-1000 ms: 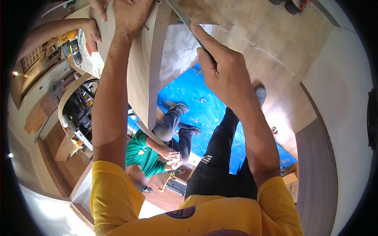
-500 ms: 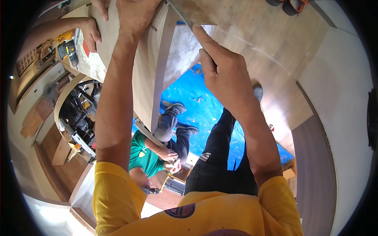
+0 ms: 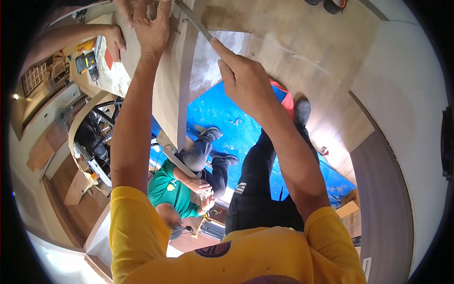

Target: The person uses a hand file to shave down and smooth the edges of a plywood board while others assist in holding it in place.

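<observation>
At the top centre, my left hand [image 3: 151,38] grips the upper part of a pale wooden board [image 3: 172,104], fingers bent. My right hand [image 3: 243,85] is closed on a long, flat grey metal tool [image 3: 194,20], index finger stretched along it. The tool reaches to the board's top right edge, beside my left hand. Left of mine, another person's hand [image 3: 115,43] rests on the board, with a second hand [image 3: 124,10] above it, partly cut off.
A person in green [image 3: 170,189] sits below on a blue sheet [image 3: 227,118], hands round a wooden strip. A drill [image 3: 86,64] lies on a left-hand worktop. A black machine [image 3: 97,135] stands left, a cardboard box [image 3: 349,208] lower right, a white wall [image 3: 411,94] far right.
My right hand and tool have moved left, and my left hand has shifted slightly left with its fingers more in view. My right foot has moved; a red item now shows beside it.
</observation>
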### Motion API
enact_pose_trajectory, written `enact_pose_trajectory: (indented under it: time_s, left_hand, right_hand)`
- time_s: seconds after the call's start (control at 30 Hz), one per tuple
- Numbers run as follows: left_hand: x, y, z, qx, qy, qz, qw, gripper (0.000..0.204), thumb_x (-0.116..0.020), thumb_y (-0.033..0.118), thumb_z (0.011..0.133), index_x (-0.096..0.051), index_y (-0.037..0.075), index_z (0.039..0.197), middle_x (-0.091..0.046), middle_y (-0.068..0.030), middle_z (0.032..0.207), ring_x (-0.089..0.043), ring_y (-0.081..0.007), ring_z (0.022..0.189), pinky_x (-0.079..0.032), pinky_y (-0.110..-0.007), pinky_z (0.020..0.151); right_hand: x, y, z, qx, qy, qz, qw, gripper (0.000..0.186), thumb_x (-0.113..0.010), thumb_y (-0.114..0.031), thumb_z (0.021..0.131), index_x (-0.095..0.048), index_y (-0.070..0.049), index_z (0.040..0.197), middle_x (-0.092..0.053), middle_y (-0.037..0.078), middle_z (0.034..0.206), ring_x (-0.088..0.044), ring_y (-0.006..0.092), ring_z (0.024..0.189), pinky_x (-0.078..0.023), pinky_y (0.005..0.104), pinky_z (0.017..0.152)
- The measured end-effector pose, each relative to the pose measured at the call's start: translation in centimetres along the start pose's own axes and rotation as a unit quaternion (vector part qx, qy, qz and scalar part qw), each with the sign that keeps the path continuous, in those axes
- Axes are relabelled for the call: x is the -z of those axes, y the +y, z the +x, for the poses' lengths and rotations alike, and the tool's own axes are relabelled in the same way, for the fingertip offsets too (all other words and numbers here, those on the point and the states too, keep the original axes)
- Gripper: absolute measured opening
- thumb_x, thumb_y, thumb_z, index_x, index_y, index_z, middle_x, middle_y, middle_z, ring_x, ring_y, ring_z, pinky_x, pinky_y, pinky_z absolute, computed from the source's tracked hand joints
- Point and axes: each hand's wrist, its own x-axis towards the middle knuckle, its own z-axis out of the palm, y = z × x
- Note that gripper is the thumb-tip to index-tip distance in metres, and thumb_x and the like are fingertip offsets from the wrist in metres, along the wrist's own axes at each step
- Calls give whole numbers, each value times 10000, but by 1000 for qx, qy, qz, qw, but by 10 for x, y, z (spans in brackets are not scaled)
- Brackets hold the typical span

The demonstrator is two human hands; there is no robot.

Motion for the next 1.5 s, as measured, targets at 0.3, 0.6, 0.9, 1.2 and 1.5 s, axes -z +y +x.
enact_pose_trajectory:
  time_s: [0.3, 0.6, 0.9, 1.2, 1.5]
  left_hand:
    - [0, -16, -9, -139, -16, 191, 972, 744, -798, 390, 779, -521, -8, 1343, -557, -169, 1306, -524, -267, 1206, -419, -374, 1023]
    - [-9, -11, -14, -30, 32, -174, 984, 593, -734, 152, 786, -508, -63, 1291, -584, -165, 1184, -551, -243, 1139, -430, -349, 1004]
    - [15, -25, -12, -77, -64, 23, 995, 662, -747, 198, 774, -495, -88, 1315, -523, -230, 1307, -496, -295, 1251, -398, -381, 1061]
    - [15, -12, -43, -102, -48, -28, 993, 717, -749, 218, 768, -476, -109, 1345, -464, -284, 1422, -446, -338, 1353, -366, -407, 1117]
    - [21, -27, -36, -29, -17, -63, 997, 673, -693, 189, 819, -439, -98, 1372, -526, -246, 1372, -501, -305, 1305, -410, -357, 1069]
  right_hand:
    - [-17, 0, -14, -4, 8, 9, 1000, 527, -573, 10, 891, -518, -61, 1411, -641, 220, 789, -648, 343, 684, -518, 442, 644]
    - [-43, -15, 12, -38, -5, 18, 999, 454, -553, -41, 905, -563, -51, 1358, -641, 273, 803, -649, 405, 704, -518, 465, 669]
    - [-42, -14, -21, -35, 7, 21, 999, 421, -549, -88, 940, -550, -26, 1356, -638, 287, 793, -645, 417, 707, -502, 501, 668]
    - [-62, -9, -43, -28, 57, 43, 997, 457, -566, -59, 948, -559, -124, 1400, -562, 189, 659, -548, 175, 561, -485, 316, 599]
    - [-60, -25, -27, -10, 13, 14, 1000, 445, -544, -64, 919, -549, -33, 1363, -652, 286, 832, -654, 444, 775, -506, 515, 721]
